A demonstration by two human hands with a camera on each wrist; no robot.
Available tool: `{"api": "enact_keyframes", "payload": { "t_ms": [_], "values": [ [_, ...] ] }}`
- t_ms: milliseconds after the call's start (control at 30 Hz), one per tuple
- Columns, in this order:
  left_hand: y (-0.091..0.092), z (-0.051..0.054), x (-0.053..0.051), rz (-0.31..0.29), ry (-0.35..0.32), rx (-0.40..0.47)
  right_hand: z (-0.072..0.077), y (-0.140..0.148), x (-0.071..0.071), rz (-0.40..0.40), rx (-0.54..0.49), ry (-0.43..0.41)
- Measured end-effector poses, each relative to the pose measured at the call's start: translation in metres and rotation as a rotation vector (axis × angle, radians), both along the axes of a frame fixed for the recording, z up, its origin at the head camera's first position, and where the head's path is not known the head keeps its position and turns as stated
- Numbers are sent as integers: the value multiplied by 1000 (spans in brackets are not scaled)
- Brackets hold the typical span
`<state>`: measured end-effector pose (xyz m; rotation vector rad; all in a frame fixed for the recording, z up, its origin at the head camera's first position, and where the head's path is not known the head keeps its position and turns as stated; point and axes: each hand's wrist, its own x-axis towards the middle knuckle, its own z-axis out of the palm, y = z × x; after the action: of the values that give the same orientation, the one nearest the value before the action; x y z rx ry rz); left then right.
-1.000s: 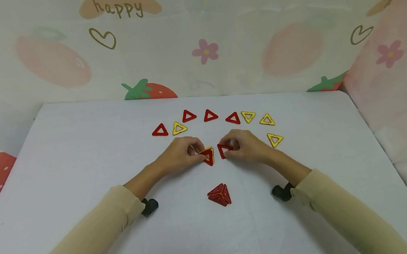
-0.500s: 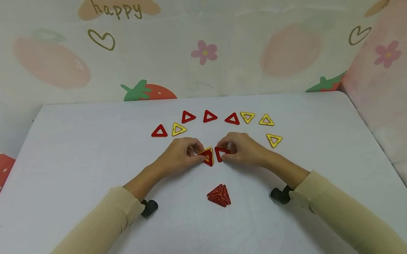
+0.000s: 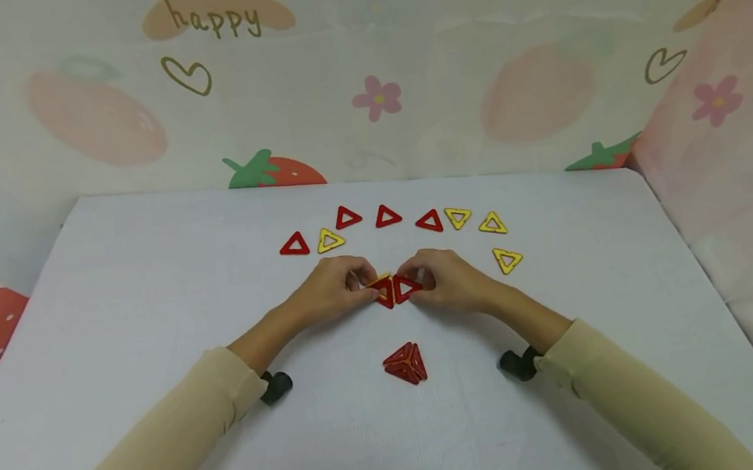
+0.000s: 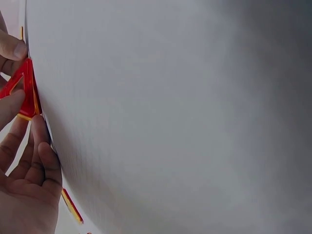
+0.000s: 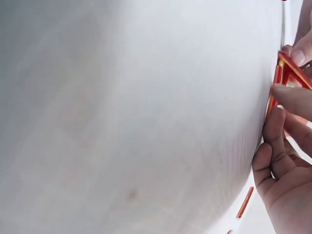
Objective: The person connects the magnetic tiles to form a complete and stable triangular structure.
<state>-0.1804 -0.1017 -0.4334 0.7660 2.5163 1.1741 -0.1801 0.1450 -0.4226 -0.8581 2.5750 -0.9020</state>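
Note:
My left hand (image 3: 334, 288) pinches a red triangular magnetic tile (image 3: 390, 292) by its left side, and a strip of a yellow triangular tile (image 3: 385, 275) shows behind it. From the other side, thumb and fingers of my right hand (image 3: 452, 281) pinch another red triangular tile (image 3: 398, 290). Edge to edge, the two red tiles appear to touch in the middle. The left wrist view shows the red tile (image 4: 30, 90) leaning upright, yellow along its lower edge. Nearer me stands a small pyramid (image 3: 406, 364) of red tiles.
Loose triangular tiles lie in an arc beyond the hands on the white table (image 3: 184, 284). Among them are a red tile (image 3: 295, 251) at the left end and a yellow tile (image 3: 502, 266) at the right. A printed cloth (image 3: 433, 48) hangs behind the table.
My right hand has moved left with its red tile, closing the gap to the tile in my left hand. The left hand has stayed in place.

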Motion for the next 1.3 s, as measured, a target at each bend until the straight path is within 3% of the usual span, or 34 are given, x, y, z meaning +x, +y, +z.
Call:
{"api": "enact_keyframes", "payload": {
  "t_ms": [300, 800, 1300],
  "values": [
    [-1, -1, 0, 10, -4, -9, 3, 5, -1, -18, 54, 19],
    [0, 1, 1, 9, -3, -8, 2, 5, 0, -21, 14, 39],
    [0, 0, 0, 12, -11, -2, -1, 2, 0, -63, -5, -24]
  ]
}}
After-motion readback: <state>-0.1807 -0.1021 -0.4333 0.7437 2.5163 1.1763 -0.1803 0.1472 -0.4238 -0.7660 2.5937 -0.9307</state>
